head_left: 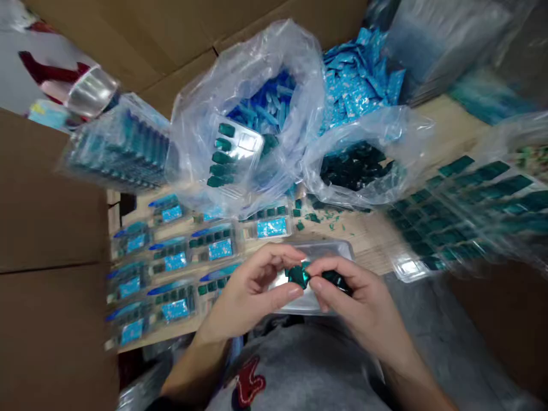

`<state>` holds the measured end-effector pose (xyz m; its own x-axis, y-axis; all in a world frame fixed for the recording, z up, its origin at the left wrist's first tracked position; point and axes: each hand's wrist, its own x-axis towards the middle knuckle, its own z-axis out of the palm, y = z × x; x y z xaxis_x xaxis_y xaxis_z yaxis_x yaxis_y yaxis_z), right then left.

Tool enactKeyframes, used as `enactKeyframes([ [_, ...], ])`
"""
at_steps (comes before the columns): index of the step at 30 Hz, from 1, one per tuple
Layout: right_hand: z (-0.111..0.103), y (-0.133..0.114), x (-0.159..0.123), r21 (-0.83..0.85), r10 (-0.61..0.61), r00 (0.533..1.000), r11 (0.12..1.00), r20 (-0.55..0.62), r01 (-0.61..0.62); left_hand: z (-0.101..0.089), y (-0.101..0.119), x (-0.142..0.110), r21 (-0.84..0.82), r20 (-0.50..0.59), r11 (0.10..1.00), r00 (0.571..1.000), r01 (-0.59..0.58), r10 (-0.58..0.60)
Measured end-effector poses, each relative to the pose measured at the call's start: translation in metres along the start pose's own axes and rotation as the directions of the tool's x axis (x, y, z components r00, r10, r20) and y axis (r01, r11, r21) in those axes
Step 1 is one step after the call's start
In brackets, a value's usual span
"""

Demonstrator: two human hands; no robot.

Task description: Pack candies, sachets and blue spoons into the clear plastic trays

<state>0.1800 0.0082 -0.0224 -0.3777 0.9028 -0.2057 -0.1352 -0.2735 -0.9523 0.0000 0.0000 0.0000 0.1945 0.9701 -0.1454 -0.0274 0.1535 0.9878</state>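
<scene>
My left hand (pixel 252 288) and my right hand (pixel 349 299) meet just above a clear plastic tray (pixel 319 251) near the table's front edge. Both pinch small dark green pieces (pixel 299 275) between thumb and fingertips. More green pieces show under the right hand's fingers. The fingers of both hands are curled closed on the pieces.
Filled clear trays with blue labels (pixel 171 268) lie in rows at the left. Behind stand open plastic bags: one of blue sticks (pixel 261 108), one of dark green pieces (pixel 355 165), a pile of blue packets (pixel 359 74). Sheets of green pieces (pixel 462 211) lie right. Cardboard walls surround.
</scene>
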Motion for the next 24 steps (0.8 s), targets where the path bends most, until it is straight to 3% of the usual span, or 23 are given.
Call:
enactKeyframes([
  [3,-0.002,-0.005,0.006,-0.136,-0.115,0.984,0.986,-0.137,0.097,-0.014,-0.005,-0.005,0.074,-0.177,0.997,0.983,-0.029,0.041],
  [6,-0.014,-0.002,0.006,-0.253,-0.194,0.928,0.961,-0.319,0.114,-0.030,-0.006,-0.015,0.177,-0.258,0.984,0.966,0.024,0.023],
  [8,-0.024,0.004,0.004,-0.290,-0.216,0.888,0.952,-0.406,0.099,-0.037,-0.007,-0.023,0.263,-0.221,0.960,0.975,0.096,-0.036],
  [11,-0.036,0.014,0.003,-0.291,-0.202,0.872,0.954,-0.447,0.072,-0.040,-0.011,-0.030,0.461,-0.056,0.880,0.993,0.118,-0.104],
  [13,-0.038,0.018,0.002,-0.288,-0.182,0.873,0.956,-0.453,0.050,-0.038,-0.017,-0.029,0.592,0.032,0.806,0.998,0.030,-0.060],
  [16,-0.036,0.021,0.000,-0.276,-0.167,0.881,0.960,-0.443,0.043,-0.039,-0.028,-0.023,0.710,0.055,0.697,0.995,-0.096,0.081],
  [20,-0.034,0.022,0.000,-0.235,-0.162,0.890,0.970,-0.425,0.064,-0.041,-0.038,-0.019,0.747,0.085,0.646,0.986,-0.156,0.140],
  [22,-0.035,0.023,0.005,-0.145,-0.106,0.894,0.988,-0.435,0.047,-0.039,-0.040,-0.019,0.786,0.123,0.583,0.976,-0.206,0.180],
  [24,-0.037,0.024,0.014,0.104,0.042,0.890,0.995,-0.455,0.006,-0.037,-0.041,-0.020,0.833,0.151,0.497,0.964,-0.244,0.220],
])
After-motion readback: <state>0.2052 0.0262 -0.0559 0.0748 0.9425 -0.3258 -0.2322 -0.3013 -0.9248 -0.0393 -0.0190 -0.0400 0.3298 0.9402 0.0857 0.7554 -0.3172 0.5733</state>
